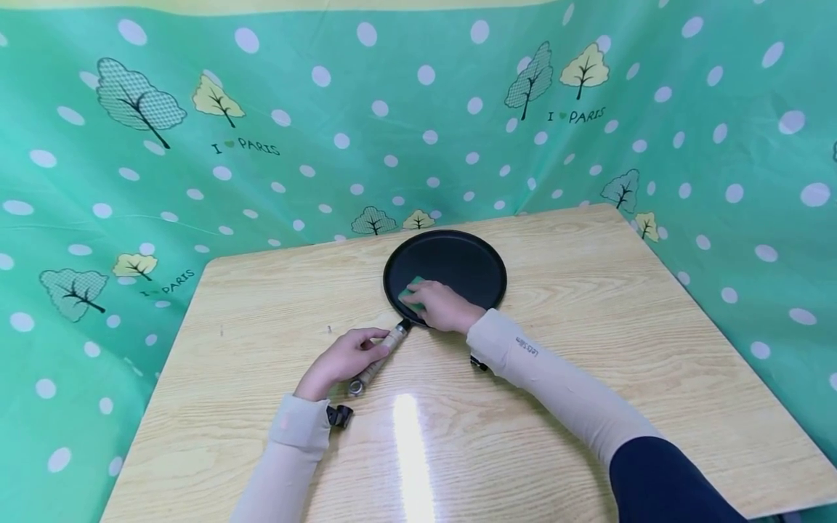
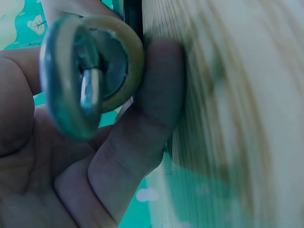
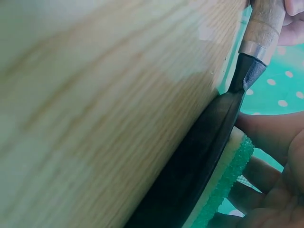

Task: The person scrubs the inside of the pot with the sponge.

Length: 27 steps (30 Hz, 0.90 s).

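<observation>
A round, flat black pan [image 1: 454,265] lies on the table, its handle [image 1: 374,370] slanting toward the person's left. My left hand [image 1: 345,356] grips that wooden handle, thumb on one side and fingers on the other. In the left wrist view a metal hanging ring [image 2: 51,80] shows at the handle's end. My right hand [image 1: 446,305] holds a sponge [image 1: 407,294] against the pan near the handle side. The right wrist view shows the sponge's pale layer [image 3: 233,137] facing the pan and its rough green layer [image 3: 232,166] toward the fingers.
The light wooden table [image 1: 275,305] carries a bright strip of reflected light at the front. A green dotted curtain [image 1: 340,94] with printed trees hangs behind and at both sides. Small black devices sit at the left wrist [image 1: 339,416] and right wrist [image 1: 479,362].
</observation>
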Motion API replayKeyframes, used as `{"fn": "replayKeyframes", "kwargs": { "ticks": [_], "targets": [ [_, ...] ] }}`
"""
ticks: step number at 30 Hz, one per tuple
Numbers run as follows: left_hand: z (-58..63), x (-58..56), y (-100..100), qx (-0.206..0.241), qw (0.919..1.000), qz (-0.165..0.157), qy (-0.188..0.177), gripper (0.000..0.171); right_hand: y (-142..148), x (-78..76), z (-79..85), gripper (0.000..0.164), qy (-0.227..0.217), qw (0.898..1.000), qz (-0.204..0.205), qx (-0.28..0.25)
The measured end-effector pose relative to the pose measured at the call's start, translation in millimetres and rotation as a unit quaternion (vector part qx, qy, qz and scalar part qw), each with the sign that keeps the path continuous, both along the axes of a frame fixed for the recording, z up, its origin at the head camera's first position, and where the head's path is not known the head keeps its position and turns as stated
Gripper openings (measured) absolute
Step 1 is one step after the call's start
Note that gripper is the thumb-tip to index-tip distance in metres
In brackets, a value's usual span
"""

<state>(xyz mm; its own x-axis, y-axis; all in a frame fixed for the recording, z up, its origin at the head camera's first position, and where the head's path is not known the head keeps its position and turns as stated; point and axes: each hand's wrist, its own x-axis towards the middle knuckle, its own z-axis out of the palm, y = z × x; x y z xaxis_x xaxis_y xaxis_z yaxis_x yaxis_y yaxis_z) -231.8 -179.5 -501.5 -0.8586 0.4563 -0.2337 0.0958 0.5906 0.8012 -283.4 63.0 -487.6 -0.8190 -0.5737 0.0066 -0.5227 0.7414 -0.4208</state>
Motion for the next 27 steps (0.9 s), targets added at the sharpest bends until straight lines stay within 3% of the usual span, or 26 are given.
{"fn": "replayKeyframes", "kwargs": {
  "ticks": [14,27],
  "targets": [
    [-1.5,-0.8,-0.9,0.003,1.0,0.008,-0.006,0.042,-1.9,0.7,0.9,0.043,0.006,1.0,-0.022,0.001],
    [-2.0,-2.1,-1.9,0.001,0.9999,0.009,-0.007,0.043,5.9,0.1,17.7,0.042,0.027,0.998,-0.045,-0.015]
  ]
}}
